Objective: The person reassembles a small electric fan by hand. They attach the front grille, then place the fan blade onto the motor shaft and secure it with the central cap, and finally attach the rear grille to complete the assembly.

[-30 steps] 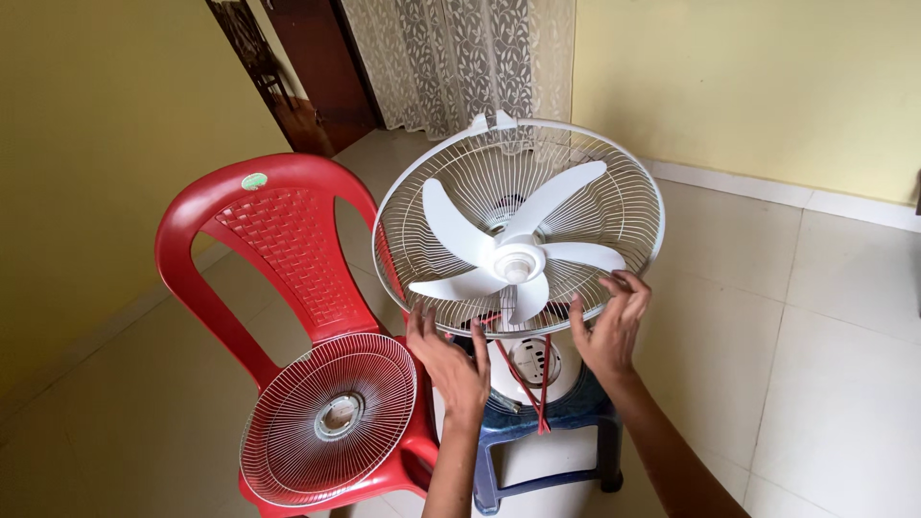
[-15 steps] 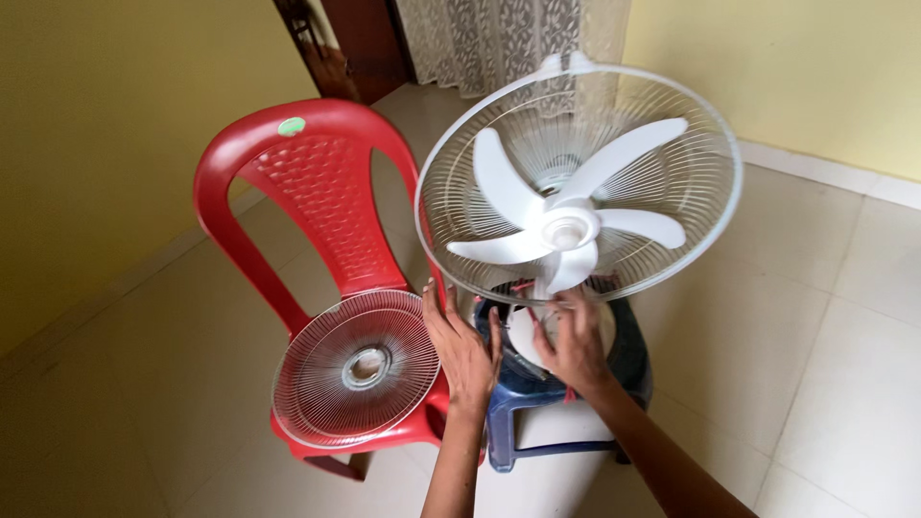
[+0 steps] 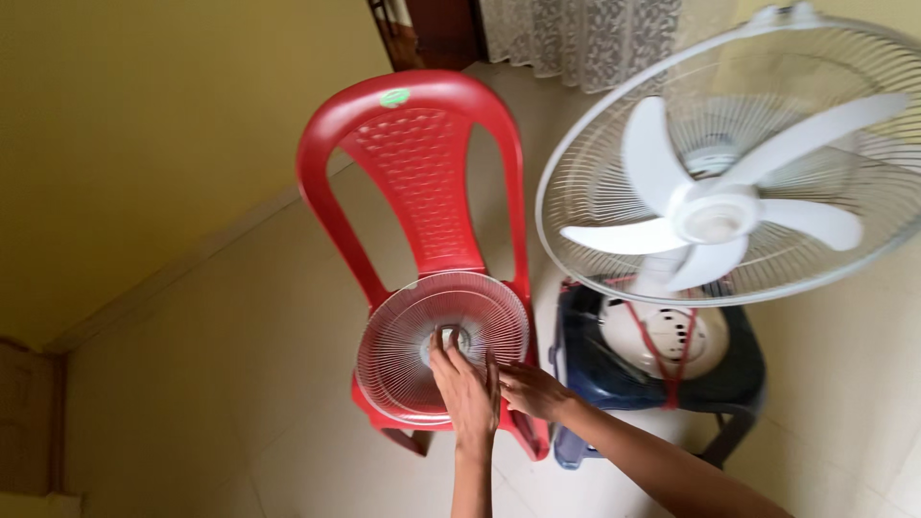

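Note:
A round wire fan guard (image 3: 413, 341) lies flat on the seat of a red plastic chair (image 3: 413, 163). My left hand (image 3: 465, 388) rests on the guard, fingers spread near its centre hub. Beside it, my right hand (image 3: 528, 388) reaches the guard's near right edge with its fingers loosely curled; I cannot see a firm grip. To the right stands a white fan (image 3: 715, 216) with bare blades inside its rear wire guard, its round base (image 3: 662, 341) sitting on a dark blue stool (image 3: 585, 360) with a red cord over it.
A yellow wall (image 3: 125, 144) runs along the left, meeting the pale tiled floor (image 3: 240, 403). At the top stand a dark wooden door frame (image 3: 422, 29) and a lace curtain (image 3: 576, 38). The fan head overhangs the stool on the right.
Both hands have left the fan's lower rim and base and moved left onto the wire guard on the red chair. The view has swung closer and leftward.

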